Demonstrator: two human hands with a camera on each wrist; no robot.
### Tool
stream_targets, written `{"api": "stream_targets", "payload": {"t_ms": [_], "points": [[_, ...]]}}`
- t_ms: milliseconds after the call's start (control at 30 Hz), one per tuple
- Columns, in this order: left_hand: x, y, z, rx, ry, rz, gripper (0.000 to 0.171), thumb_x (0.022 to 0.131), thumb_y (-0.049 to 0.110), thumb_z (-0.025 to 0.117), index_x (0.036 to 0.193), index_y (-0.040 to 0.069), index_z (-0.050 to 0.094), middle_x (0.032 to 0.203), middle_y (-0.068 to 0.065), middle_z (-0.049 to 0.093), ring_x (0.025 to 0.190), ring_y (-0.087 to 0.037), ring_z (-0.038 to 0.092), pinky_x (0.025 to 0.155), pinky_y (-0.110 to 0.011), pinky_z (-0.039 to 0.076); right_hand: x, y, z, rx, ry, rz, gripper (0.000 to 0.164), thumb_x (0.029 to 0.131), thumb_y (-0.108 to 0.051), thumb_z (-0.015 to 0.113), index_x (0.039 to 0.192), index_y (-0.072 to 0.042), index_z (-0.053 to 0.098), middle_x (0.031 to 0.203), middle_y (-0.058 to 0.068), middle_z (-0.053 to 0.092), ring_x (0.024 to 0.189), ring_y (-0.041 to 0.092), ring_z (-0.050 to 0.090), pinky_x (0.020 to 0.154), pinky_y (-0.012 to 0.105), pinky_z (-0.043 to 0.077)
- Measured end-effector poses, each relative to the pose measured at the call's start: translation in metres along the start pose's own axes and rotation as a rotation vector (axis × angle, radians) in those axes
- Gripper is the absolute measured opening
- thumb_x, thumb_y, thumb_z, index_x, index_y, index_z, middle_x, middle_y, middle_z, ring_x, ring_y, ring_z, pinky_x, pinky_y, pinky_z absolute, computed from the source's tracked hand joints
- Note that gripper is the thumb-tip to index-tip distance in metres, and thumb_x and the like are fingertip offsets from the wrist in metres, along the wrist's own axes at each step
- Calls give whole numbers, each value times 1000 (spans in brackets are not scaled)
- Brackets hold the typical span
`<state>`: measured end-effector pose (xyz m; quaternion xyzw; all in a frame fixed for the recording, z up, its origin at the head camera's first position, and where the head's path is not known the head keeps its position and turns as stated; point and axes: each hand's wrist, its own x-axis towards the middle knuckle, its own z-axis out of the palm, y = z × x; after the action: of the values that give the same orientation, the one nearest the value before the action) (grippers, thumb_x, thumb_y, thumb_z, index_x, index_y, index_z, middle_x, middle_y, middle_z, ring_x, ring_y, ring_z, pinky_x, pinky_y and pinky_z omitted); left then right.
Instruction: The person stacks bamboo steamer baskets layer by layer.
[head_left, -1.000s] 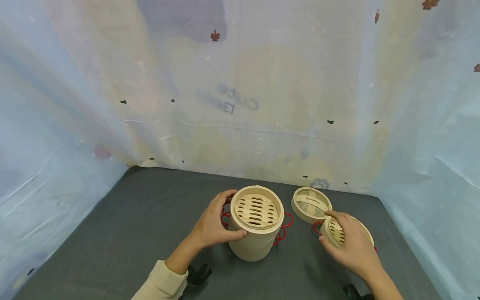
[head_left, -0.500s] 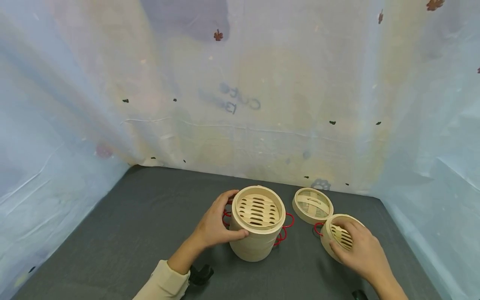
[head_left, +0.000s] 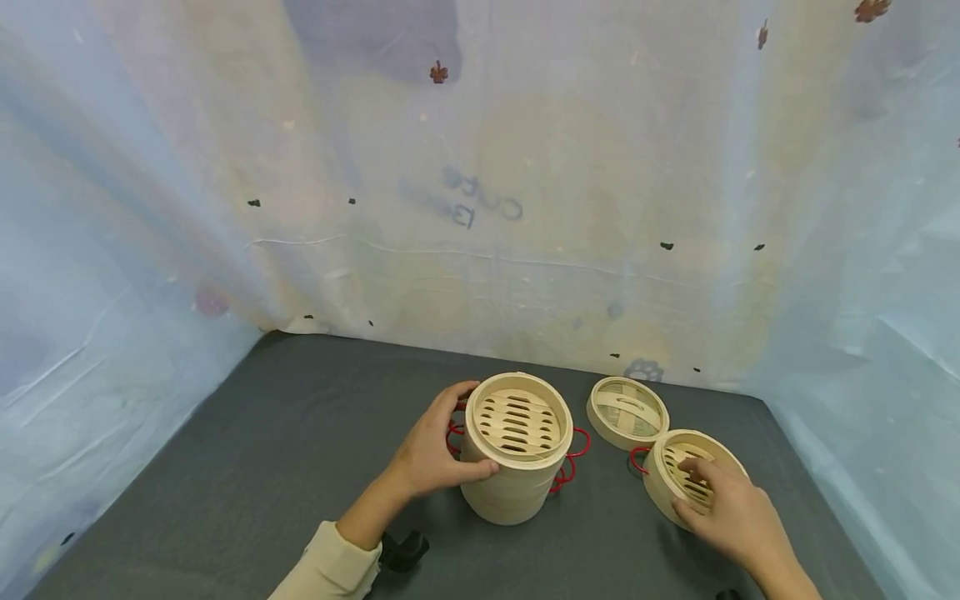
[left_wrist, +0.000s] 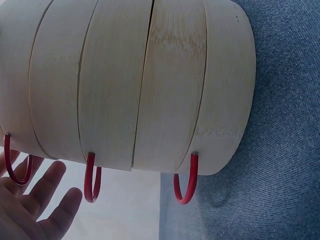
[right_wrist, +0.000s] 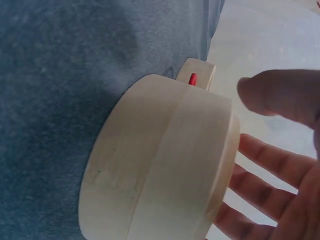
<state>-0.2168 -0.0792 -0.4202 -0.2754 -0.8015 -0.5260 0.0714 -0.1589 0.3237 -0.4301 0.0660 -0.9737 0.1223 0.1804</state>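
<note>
A tall stack of bamboo steamer baskets (head_left: 504, 498), with a slatted top and red side handles, stands upright on the dark cloth. My left hand (head_left: 426, 457) holds its left side near the top rim, thumb in front and fingers behind; the left wrist view shows fingers (left_wrist: 46, 186) beside the red handles. To the right is a shorter bamboo steamer basket (head_left: 658, 487), also slatted. Over its near right side hovers my right hand (head_left: 738, 510), fingers loosely bent. In the right wrist view the thumb (right_wrist: 280, 95) is clear of that basket's rim; whether the other fingertips touch it I cannot tell.
A round bamboo steamer lid (head_left: 624, 440) with a strap handle lies behind the shorter basket, close against it. Dark grey cloth (head_left: 300, 417) covers the table. Pale printed sheeting (head_left: 555, 208) hangs at the back and both sides.
My right hand has moved right and slightly down across the shorter basket, uncovering more of its slats. My left hand keeps its hold on the tall stack, and the baskets stay in place.
</note>
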Motion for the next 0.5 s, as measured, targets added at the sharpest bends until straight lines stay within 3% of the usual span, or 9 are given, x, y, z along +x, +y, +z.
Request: {"api": "stream_targets", "payload": {"t_ms": [233,500], "points": [[0,-1,0,3,3,-14,99,66,37,86,148,26,31,137,1,46,111,-19,55,68,-36,57,-1,2,3,-10,-60,7,38,67,-26,82,100,-14,68,87,-1,68,75,18,63,59,41,47],[0,-2,1,1,-4,-9,99,68,38,85,149,25,30,137,-4,47,111,-24,56,68,-32,56,-1,4,5,-5,-82,11,34,67,-25,82,97,-16,68,83,-3,67,74,14,61,61,38,47]]}}
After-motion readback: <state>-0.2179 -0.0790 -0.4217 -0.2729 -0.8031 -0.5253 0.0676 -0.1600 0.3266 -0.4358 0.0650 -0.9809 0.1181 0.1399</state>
